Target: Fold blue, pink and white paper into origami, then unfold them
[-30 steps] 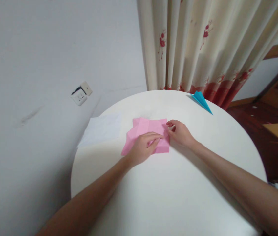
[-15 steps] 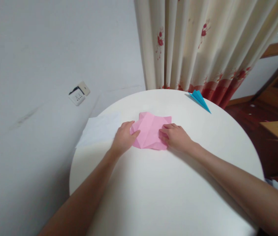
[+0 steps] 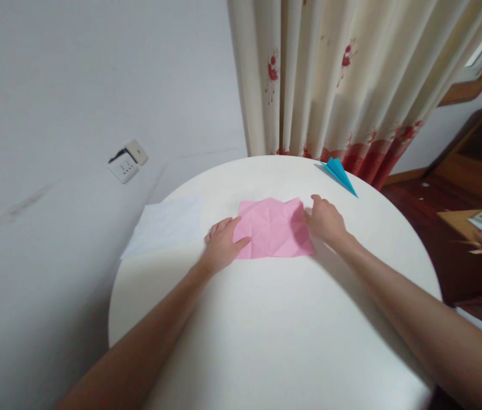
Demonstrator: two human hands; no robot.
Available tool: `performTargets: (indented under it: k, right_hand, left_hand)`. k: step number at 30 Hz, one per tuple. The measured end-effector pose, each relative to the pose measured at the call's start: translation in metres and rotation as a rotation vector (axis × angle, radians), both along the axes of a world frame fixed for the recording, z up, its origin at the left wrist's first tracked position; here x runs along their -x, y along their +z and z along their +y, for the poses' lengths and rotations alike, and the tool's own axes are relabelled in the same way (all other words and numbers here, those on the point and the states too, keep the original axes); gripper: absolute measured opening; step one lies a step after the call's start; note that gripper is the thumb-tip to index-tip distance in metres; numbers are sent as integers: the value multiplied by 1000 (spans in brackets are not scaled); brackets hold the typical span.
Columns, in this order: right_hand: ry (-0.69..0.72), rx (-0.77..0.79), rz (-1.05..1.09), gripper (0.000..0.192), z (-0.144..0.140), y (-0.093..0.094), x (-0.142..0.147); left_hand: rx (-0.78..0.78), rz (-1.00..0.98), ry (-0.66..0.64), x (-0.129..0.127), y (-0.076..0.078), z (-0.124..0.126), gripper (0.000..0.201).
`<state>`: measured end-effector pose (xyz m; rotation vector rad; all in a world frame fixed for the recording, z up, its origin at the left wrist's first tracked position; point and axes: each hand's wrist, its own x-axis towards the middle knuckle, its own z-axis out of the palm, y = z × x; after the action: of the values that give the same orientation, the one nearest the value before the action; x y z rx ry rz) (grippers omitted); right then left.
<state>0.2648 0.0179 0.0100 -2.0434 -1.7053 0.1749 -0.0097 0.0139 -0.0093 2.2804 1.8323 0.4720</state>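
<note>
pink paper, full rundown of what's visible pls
The pink paper is a thin, matte, roughly square sheet lying opened out flat on the round white table, near its far middle. Fold creases cross its surface and its edges look slightly uneven. The left hand rests at its left edge, thumb on the sheet; the right hand presses its right edge and casts a shadow there. A white sheet lies to its left, not touching it.

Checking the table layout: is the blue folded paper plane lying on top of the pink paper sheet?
No, the blue folded paper plane lies apart at the table's far edge, beyond the pink paper sheet.
</note>
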Motion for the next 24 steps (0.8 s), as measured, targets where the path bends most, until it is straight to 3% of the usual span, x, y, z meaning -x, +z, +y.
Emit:
performTargets:
  k: [3,7,16,20,24]
  right_hand:
    - [39,18,213,57,10,-12,-7]
    - [176,-96,461,66,16,-25,-4]
    - [370,-395,882,66,19,-16,6]
    - [403,-428,981,62,20,-13,10]
    - [336,-429,1083,57,23,-13,12]
  left_hand:
    - [-27,-79,-63,1,-2,4,57]
    - [-67,-238,-154,4,-4,10,53]
    - [-15,-700,94,17,-17,34,65]
    - [29,-806,81,21,-20,41,68]
    - [120,-895,78,23,-10,41,67]
